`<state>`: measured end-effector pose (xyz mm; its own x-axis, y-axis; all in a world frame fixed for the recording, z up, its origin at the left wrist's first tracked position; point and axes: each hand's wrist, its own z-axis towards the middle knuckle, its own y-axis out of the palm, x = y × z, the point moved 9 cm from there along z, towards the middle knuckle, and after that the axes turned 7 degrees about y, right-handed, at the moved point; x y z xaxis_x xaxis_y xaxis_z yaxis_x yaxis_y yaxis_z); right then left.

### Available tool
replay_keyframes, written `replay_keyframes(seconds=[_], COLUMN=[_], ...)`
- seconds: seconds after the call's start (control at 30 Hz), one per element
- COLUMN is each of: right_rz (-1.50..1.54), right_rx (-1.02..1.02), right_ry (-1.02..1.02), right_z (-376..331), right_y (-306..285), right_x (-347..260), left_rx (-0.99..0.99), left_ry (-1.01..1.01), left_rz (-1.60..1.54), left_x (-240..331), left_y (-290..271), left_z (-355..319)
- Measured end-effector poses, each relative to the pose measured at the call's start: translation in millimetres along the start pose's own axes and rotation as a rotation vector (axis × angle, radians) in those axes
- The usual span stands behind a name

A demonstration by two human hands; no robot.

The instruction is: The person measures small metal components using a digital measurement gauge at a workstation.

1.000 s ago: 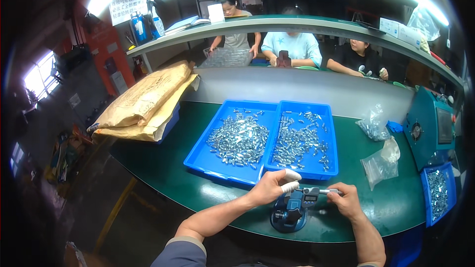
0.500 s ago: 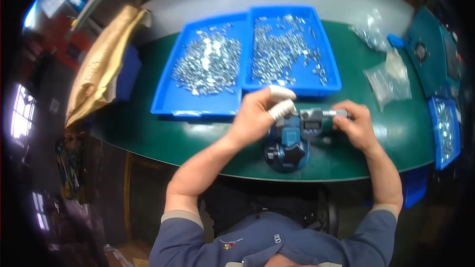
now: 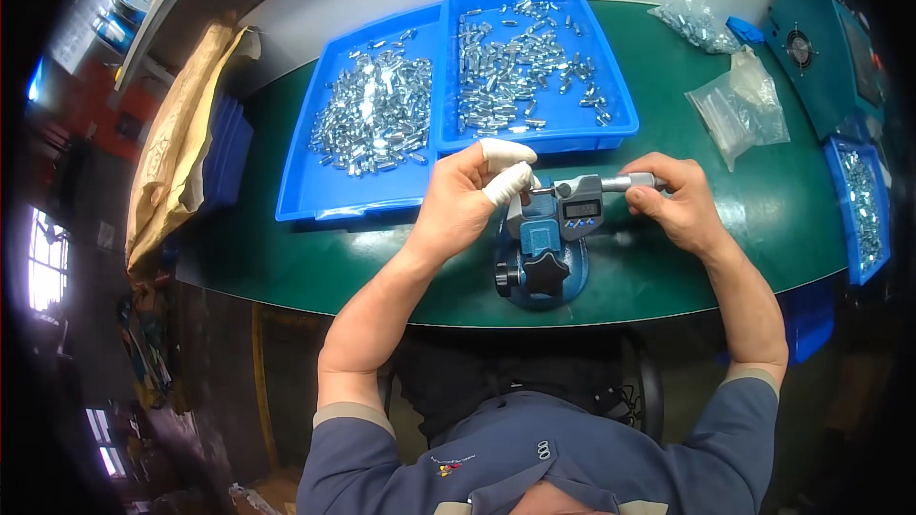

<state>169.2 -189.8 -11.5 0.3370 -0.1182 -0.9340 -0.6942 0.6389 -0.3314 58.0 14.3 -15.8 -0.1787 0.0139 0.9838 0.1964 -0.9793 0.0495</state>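
Grey digital micrometer (image 3: 572, 205) sits clamped in blue stand (image 3: 539, 272) at near edge of green table (image 3: 315, 257), long axis left-right. Left hand (image 3: 468, 200), white-capped fingertips (image 3: 506, 183) pinched at anvil end, probably on a small part; unclear. Right hand (image 3: 679, 205) grips thimble. Blue trays (image 3: 534, 138) of metal parts behind.

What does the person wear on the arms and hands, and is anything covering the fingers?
Both forearms are bare. Short blue-grey sleeves with a lighter beige band at the hem end above the elbows. The left hand has white fingertip covers on the thumb and one finger. The right hand shows no glove or cover. No watch or ring is visible.
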Motion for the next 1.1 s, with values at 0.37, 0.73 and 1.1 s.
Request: replay_keyframes(seconds=[0.37, 0.73, 1.1], right_rz=[0.010, -0.029, -0.005], right_rx=[-0.010, 0.010, 0.036], right_ry=[0.004, -0.010, -0.027], right_z=[3, 7, 2], right_y=[-2, -4, -3], right_x=[-2, -6, -6], left_rx=[-0.027, -0.027, -0.066], left_ry=[-0.016, 0.022, 0.049], left_rz=[0.018, 0.069, 0.032], left_x=[-4, 2, -3], left_y=[-4, -3, -1], left_z=[2, 4, 1])
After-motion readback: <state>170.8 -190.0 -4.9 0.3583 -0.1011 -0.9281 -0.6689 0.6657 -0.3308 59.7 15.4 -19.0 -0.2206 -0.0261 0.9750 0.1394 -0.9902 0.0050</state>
